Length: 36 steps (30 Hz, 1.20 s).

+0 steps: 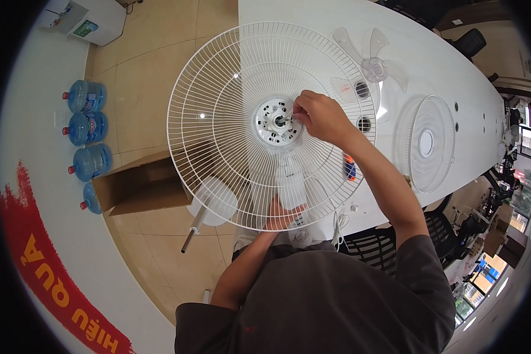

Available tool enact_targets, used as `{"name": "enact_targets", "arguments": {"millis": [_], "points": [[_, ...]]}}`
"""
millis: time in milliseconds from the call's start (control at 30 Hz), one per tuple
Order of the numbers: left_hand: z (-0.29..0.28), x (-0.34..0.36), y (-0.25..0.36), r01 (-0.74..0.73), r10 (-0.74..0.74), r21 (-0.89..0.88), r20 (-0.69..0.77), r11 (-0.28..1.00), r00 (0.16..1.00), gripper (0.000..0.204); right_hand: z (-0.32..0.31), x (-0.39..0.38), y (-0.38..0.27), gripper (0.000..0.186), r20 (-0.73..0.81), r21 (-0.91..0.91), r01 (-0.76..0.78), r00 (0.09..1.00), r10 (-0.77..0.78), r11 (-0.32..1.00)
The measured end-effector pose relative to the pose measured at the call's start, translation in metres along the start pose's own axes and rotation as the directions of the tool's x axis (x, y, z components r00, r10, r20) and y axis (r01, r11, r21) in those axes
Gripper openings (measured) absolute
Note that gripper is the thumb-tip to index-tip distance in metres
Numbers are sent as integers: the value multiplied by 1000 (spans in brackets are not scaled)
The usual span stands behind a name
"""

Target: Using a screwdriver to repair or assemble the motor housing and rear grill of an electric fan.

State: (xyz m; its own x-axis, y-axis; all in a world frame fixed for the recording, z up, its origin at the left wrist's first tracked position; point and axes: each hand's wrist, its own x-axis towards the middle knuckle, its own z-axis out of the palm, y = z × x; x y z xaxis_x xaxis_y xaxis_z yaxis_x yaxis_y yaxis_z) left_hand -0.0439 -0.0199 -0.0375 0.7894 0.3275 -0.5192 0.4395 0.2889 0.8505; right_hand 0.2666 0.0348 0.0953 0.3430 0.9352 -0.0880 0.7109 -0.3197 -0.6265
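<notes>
A round white wire fan grille (218, 147) stands upright before me, fitted on the white motor hub (268, 133) at its centre. At the hub, my right hand (318, 118) has its thumb and fingers pinched at the tip of the metal motor shaft (285, 120); the fingers partly hide that contact. Seen through the wires, my left hand (282, 217) grips the white fan body (292, 186) below the motor. On the table to the right lie a clear fan blade (374, 69) and another white wire grille (416, 150) with a round centre plate.
The white table (466, 88) runs off to the right. An open cardboard box (150, 186) stands on the tiled floor at left, beside a round white base with a pole (197, 223). Several blue water bottles (88, 127) line the wall. A black mesh chair (371, 251) is near my right.
</notes>
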Motion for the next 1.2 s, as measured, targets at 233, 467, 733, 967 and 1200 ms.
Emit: {"name": "enact_targets", "arguments": {"millis": [233,467,733,967,1200], "points": [[-1,1,3,-17,16,95,3,995,1000,79,-4,-6,8,10,-39,45,25,999,-23,999],[2,1,3,10,-7,60,-51,998,999,78,-4,-13,0,10,-102,328,-36,992,74,944],[-1,1,10,-10,4,165,38,986,999,80,-4,-19,-6,13,-116,309,-47,989,87,950],[1,0,1,1,0,16,-5,1000,1000,81,7,-13,-7,14,-97,255,48,995,-24,966],[4,0,1,-48,55,96,-71,994,996,80,20,-17,-6,17,-153,172,52,988,-26,984]]}}
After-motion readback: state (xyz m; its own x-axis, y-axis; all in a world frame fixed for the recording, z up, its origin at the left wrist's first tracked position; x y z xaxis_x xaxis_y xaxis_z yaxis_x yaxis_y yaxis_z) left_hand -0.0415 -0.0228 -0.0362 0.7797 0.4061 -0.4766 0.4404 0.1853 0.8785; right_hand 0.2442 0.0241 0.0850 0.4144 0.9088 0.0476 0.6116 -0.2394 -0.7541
